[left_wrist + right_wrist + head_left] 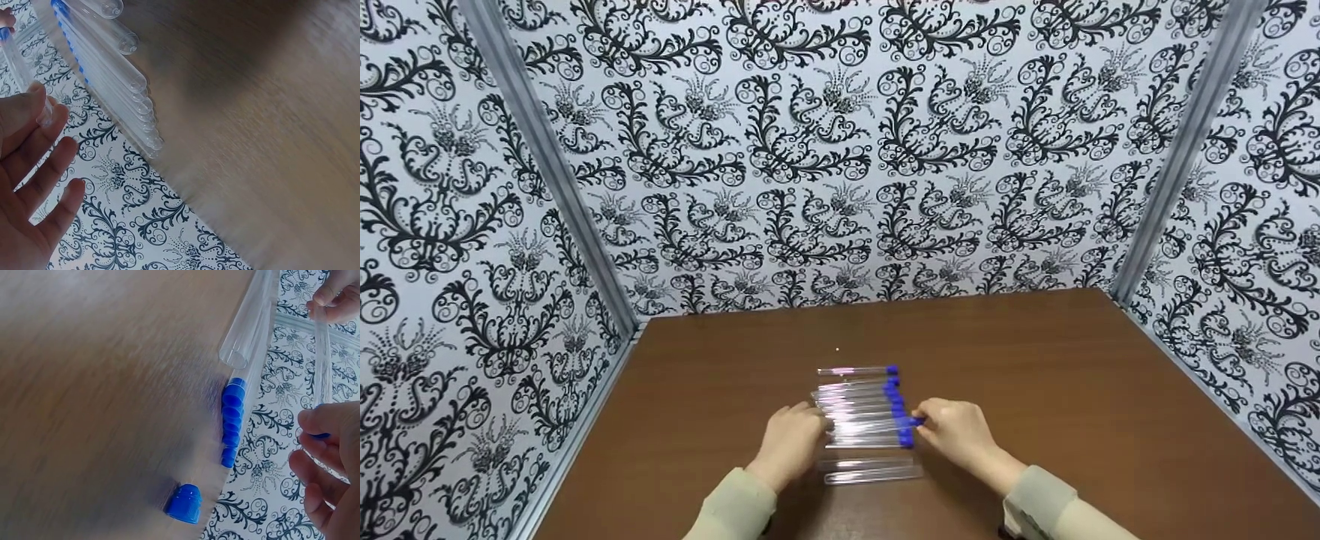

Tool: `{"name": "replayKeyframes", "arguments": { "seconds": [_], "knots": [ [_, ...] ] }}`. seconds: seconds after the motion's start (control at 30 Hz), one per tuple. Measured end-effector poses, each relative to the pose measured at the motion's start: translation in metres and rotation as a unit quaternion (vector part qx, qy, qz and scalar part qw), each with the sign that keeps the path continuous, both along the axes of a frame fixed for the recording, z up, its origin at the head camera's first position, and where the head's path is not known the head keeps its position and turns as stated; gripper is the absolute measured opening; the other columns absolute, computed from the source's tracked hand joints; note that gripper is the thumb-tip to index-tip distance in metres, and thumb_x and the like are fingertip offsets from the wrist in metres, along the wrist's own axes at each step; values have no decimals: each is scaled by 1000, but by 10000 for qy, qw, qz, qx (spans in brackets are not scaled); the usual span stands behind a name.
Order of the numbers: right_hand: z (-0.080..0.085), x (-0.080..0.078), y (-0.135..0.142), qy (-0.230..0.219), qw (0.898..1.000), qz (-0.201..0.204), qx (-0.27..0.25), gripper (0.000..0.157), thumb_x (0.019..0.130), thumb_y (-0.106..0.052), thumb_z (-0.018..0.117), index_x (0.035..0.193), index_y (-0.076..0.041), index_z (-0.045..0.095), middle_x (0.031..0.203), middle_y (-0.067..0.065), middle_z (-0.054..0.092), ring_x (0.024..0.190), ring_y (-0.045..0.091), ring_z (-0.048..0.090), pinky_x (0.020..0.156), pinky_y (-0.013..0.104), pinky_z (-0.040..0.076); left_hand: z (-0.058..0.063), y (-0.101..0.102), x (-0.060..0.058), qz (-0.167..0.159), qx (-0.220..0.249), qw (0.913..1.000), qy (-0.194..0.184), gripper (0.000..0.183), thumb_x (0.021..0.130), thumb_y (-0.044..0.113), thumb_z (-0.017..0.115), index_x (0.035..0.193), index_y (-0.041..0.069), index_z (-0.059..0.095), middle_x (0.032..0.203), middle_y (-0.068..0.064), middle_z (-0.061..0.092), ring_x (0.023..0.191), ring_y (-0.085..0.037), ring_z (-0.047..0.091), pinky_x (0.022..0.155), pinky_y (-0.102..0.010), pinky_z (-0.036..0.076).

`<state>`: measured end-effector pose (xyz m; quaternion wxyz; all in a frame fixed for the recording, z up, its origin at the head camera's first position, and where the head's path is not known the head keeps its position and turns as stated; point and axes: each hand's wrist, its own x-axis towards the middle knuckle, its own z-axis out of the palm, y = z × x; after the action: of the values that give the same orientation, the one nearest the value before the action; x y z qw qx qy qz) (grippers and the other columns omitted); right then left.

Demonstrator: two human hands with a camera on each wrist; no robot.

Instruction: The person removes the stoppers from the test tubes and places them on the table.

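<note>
My left hand pinches the rounded end of a clear test tube between thumb and fingers. At the tube's other end, my right hand pinches its blue cap, mostly covered by the fingertips. The tube is held level above a row of capped test tubes, which lie side by side with their blue caps toward the right. Nearer the person lie two uncapped tubes, and the open mouth of one shows in the right wrist view.
One loose blue cap lies on the brown wooden table, apart from the row. Patterned black-and-white panels with grey metal posts enclose the table at the back and sides.
</note>
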<state>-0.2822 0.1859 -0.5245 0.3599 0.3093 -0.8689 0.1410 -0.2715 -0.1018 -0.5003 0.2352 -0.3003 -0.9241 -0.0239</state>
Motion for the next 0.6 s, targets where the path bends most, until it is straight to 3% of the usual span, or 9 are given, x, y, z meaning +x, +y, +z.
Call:
{"name": "replayKeyframes", "arguments": {
  "seconds": [0.1,0.27,0.4,0.6],
  "knots": [
    [4,1,3,-837,9964,89,-39,20,67,-11,83,83,-14,71,78,-7,69,62,9,63,54,30,49,0,0,0,-66,151,9998,71,6,77,22,79,80,22,74,78,11,67,74,-13,56,63,-32,47],
    [13,-2,8,-2168,9750,453,-207,16,78,-13,78,92,-7,73,84,2,71,68,16,65,61,31,50,-1,-2,1,-254,312,9979,509,10,76,23,81,82,19,73,80,10,67,77,-14,56,66,-34,49],
    [14,-6,12,-2530,9650,610,-323,18,81,-11,76,97,-3,74,90,6,72,71,14,65,63,29,51,-2,-1,-1,-376,268,9934,1048,11,76,23,81,82,18,72,79,9,66,78,-15,56,67,-35,49],
    [11,-9,15,-2730,9576,880,-281,18,83,-9,74,99,0,74,89,10,72,73,14,65,64,29,52,-3,-1,-2,-527,12,9834,1737,12,75,22,80,79,19,69,78,9,65,80,-15,58,63,-31,46]
  ]
}}
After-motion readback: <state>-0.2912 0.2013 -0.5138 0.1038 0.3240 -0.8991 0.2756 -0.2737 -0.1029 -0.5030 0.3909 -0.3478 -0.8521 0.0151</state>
